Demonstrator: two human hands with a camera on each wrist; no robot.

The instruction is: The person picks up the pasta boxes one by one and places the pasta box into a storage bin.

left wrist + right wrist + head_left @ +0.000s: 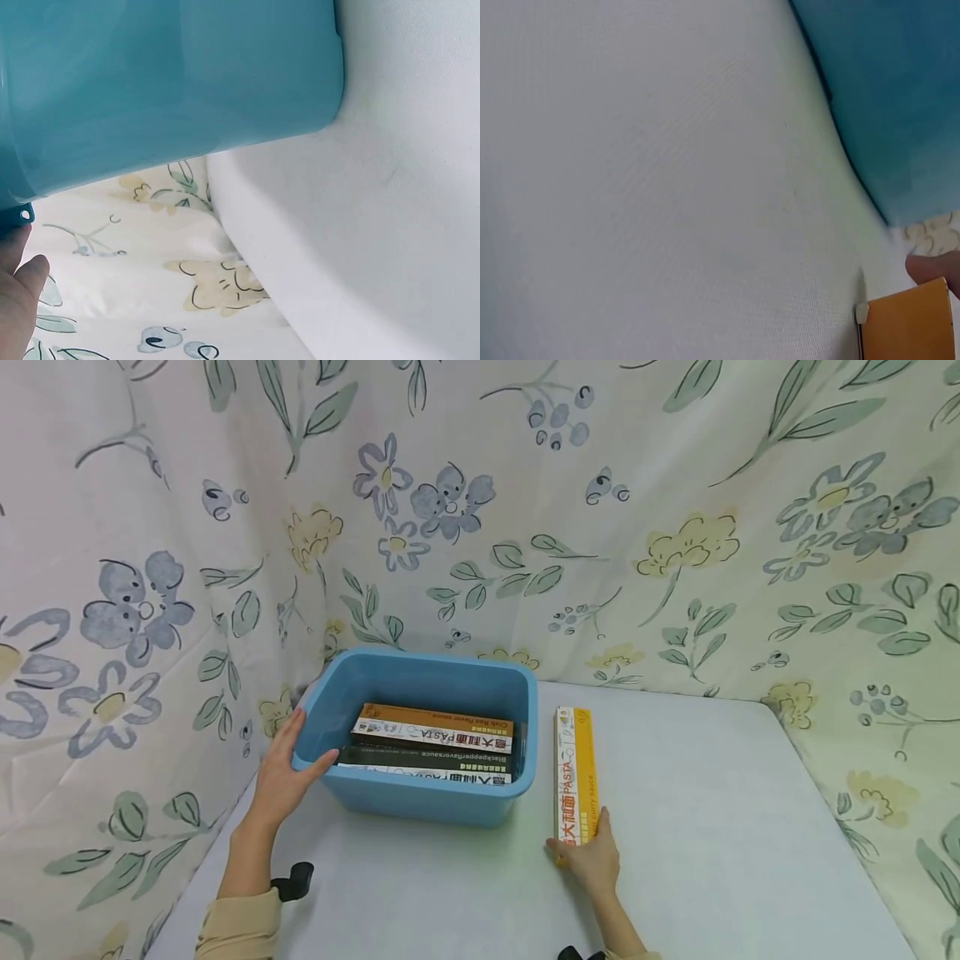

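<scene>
A blue plastic bin (431, 802) stands on the white table. Two pasta boxes lie inside it: one with a brown side marked Crab Roe flavor sauce (442, 718), the other a black pepper pasta box (427, 758). My left hand (283, 777) rests at the bin's near left corner, thumb over the rim and fingers fairly straight along the left side. To the right of the bin, a yellow-and-white curry pasta box (576, 768) lies lengthwise away from me. My right hand (596, 860) grips its near end, thumb on the left side and fingers on the right.
A floral curtain (480, 527) hangs behind and along both sides of the white table (697, 793). The bin stands close to the back and left curtains. Black wrist mounts (294, 882) sit at my sleeves.
</scene>
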